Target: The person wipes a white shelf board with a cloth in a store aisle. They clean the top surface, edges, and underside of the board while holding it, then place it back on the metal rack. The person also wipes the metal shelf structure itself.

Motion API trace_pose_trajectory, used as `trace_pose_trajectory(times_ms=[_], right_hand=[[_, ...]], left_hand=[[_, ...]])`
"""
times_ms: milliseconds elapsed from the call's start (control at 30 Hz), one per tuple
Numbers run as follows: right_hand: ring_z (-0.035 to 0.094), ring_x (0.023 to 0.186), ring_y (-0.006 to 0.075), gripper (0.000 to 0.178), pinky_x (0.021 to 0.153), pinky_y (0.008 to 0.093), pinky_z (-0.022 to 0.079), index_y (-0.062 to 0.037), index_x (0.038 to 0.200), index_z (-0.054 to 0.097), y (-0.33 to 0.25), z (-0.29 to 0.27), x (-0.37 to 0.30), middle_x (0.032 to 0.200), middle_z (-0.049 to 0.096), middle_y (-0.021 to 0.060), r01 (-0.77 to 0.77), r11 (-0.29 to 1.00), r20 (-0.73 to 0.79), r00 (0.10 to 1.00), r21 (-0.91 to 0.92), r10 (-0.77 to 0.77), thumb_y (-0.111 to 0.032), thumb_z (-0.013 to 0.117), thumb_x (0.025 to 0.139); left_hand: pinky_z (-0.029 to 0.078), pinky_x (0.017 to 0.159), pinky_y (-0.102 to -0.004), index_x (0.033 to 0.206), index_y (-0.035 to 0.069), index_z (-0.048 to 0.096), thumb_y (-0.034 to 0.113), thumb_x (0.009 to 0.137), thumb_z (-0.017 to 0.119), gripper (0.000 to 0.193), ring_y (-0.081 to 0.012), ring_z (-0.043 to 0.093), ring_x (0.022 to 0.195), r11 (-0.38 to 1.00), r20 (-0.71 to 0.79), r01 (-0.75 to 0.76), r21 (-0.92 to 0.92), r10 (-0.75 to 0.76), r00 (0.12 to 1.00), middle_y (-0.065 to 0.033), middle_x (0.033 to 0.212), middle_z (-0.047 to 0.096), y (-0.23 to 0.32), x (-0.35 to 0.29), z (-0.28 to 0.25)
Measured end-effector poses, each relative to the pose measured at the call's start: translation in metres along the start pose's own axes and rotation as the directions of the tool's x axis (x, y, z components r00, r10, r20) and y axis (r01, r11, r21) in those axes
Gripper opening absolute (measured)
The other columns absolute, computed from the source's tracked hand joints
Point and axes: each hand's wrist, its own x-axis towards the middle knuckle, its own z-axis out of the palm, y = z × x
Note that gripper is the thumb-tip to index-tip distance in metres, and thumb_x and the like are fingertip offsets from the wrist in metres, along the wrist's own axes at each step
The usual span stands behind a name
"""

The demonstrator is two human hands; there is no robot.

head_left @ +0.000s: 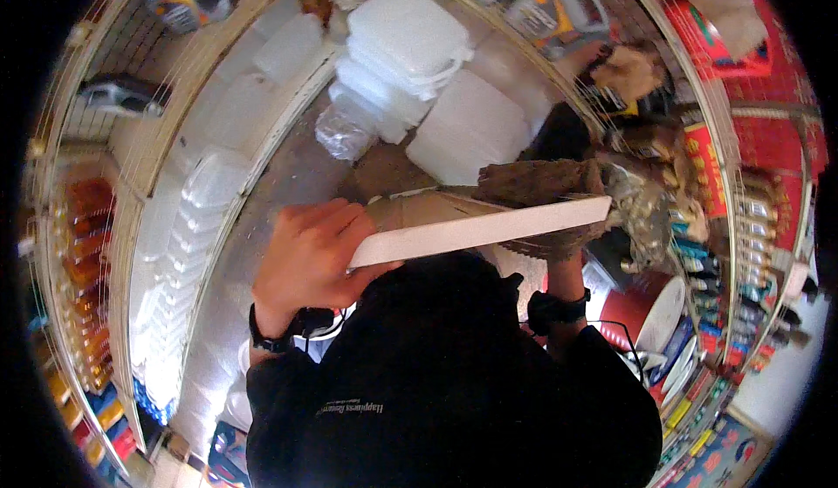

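My left hand (314, 257) is closed round the left end of a long, pale flat-edged panel (480, 233), which I see nearly edge-on in front of my body. Behind its front edge shows a tan surface (415, 213). My right hand is mostly covered by a ragged brown cloth (537, 181) at the panel's right part; only the wrist and the base of the hand (566, 277) show below it. The cloth lies over the far side of the panel and hangs behind its front edge. The right fingers are hidden in the cloth.
White plastic jugs (406, 38) are stacked on the floor ahead, beside crumpled clear plastic (343, 133). Shelving with orange bottles (87, 261) and white containers (188, 244) runs along my left. On the right are packed shelves (755, 226) and a red round container (650, 309).
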Motion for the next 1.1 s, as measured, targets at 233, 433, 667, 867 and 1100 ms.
trace_pose_trajectory(times_ms=[233, 433, 667, 867, 1100], right_hand=[[0.059, 0.094, 0.0218, 0.052, 0.085, 0.0327, 0.048, 0.0052, 0.121, 0.049, 0.011, 0.049, 0.021, 0.106, 0.059, 0.0161, -0.017, 0.995, 0.098, 0.995, 0.095, 0.008, -0.04, 0.04, 0.096], [0.059, 0.093, 0.0215, 0.05, 0.085, 0.0324, 0.048, 0.0044, 0.119, 0.049, 0.015, 0.05, 0.024, 0.105, 0.059, 0.0154, -0.02, 0.994, 0.076, 0.997, 0.11, 0.011, -0.039, 0.04, 0.096], [0.059, 0.093, 0.0211, 0.048, 0.084, 0.0321, 0.049, 0.0034, 0.118, 0.05, 0.016, 0.001, 0.008, 0.104, 0.06, 0.0145, -0.033, 0.999, -0.033, 0.999, 0.009, 0.033, -0.038, 0.041, 0.096], [0.059, 0.092, 0.0207, 0.046, 0.083, 0.0318, 0.049, 0.0026, 0.117, 0.05, 0.012, -0.025, -0.006, 0.103, 0.06, 0.0138, -0.039, 0.999, -0.067, 0.997, -0.034, 0.037, -0.038, 0.041, 0.096], [0.059, 0.091, 0.0203, 0.044, 0.083, 0.0315, 0.049, 0.0017, 0.115, 0.05, 0.001, -0.025, 0.006, 0.101, 0.06, 0.0129, 0.0, 0.999, -0.038, 0.999, -0.033, -0.001, -0.037, 0.042, 0.096]], left_hand=[[0.039, 0.046, -0.0376, 0.068, 0.006, 0.055, 0.031, 0.067, 0.076, 0.032, -0.0276, 0.052, 0.054, 0.997, -0.076, 0.078, -0.012, -0.079, 0.994, -0.0072, 0.06, 0.048, -0.007, -0.02, -0.01], [0.04, 0.047, -0.038, 0.07, 0.007, 0.056, 0.032, 0.067, 0.075, 0.032, -0.0276, 0.053, 0.055, 0.996, -0.095, 0.082, -0.019, -0.084, 0.992, -0.007, 0.062, 0.049, -0.011, -0.017, -0.006], [0.043, 0.051, -0.0391, 0.075, 0.008, 0.056, 0.034, 0.067, 0.074, 0.033, -0.0272, 0.056, 0.062, 0.997, -0.014, 0.001, -0.078, -0.002, 1.0, -0.0063, 0.067, 0.052, -0.015, 0.003, 0.003], [0.043, 0.052, -0.0394, 0.07, 0.007, 0.055, 0.033, 0.065, 0.075, 0.032, -0.0273, 0.057, 0.063, 0.994, 0.086, -0.101, -0.043, 0.104, 0.991, -0.0061, 0.066, 0.052, -0.024, 0.023, 0.001], [0.043, 0.052, -0.0398, 0.071, 0.01, 0.058, 0.03, 0.063, 0.076, 0.028, -0.0278, 0.058, 0.064, 0.998, 0.084, -0.052, -0.028, 0.054, 0.995, -0.0052, 0.066, 0.055, -0.022, 0.026, -0.028]])
